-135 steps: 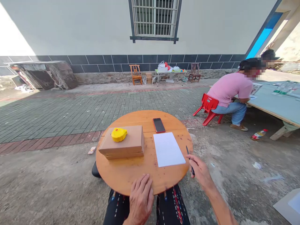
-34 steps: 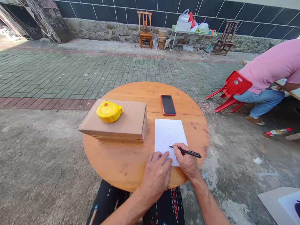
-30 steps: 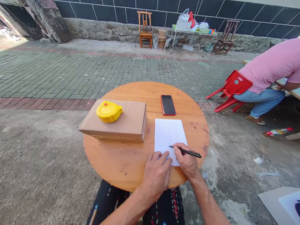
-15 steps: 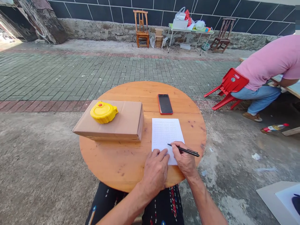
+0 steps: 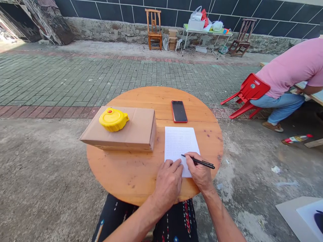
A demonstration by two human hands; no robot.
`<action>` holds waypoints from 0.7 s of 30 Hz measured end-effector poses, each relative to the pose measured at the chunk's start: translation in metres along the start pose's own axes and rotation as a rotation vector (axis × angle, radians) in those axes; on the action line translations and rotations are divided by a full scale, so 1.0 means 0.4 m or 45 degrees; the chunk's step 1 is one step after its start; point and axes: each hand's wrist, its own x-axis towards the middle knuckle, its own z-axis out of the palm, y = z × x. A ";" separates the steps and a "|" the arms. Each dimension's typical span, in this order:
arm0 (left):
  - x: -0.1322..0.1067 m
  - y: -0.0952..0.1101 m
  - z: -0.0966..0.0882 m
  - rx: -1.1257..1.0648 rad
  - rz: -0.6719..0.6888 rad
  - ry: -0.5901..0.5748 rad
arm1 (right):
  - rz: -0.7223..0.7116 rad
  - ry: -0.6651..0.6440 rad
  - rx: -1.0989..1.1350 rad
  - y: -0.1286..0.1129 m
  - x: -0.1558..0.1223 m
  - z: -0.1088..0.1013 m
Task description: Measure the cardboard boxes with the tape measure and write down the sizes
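A white sheet of paper [image 5: 179, 143] lies on the round wooden table [image 5: 141, 174]. My right hand [image 5: 200, 173] grips a black pen [image 5: 202, 162], with the tip touching the lower part of the sheet. My left hand [image 5: 168, 183] lies flat beside it, fingers pressing the sheet's near left corner. A red-cased phone [image 5: 179, 111] lies face up beyond the paper. To the left sits a flat cardboard box [image 5: 137, 132] with a yellow tape measure [image 5: 113, 119] on top.
A person in a pink shirt [image 5: 290, 72] sits on a red plastic chair [image 5: 248, 94] at the right, at a long table. A bottle [image 5: 296, 139] lies on the ground. A wooden chair [image 5: 154, 25] and a folding table [image 5: 207, 32] stand by the wall.
Since 4.5 s ago both hands have come onto the paper, pen tip set on it, and my head has tilted down. Over the last second only the view shifted slightly.
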 end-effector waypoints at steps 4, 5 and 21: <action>0.002 0.000 -0.003 -0.002 -0.005 -0.006 | 0.004 0.002 0.004 -0.001 -0.002 0.001; 0.002 0.000 -0.004 0.000 -0.007 -0.009 | 0.004 -0.001 0.004 -0.001 -0.002 0.000; 0.000 -0.001 -0.001 -0.047 -0.036 -0.027 | 0.034 -0.007 0.004 -0.001 -0.001 0.003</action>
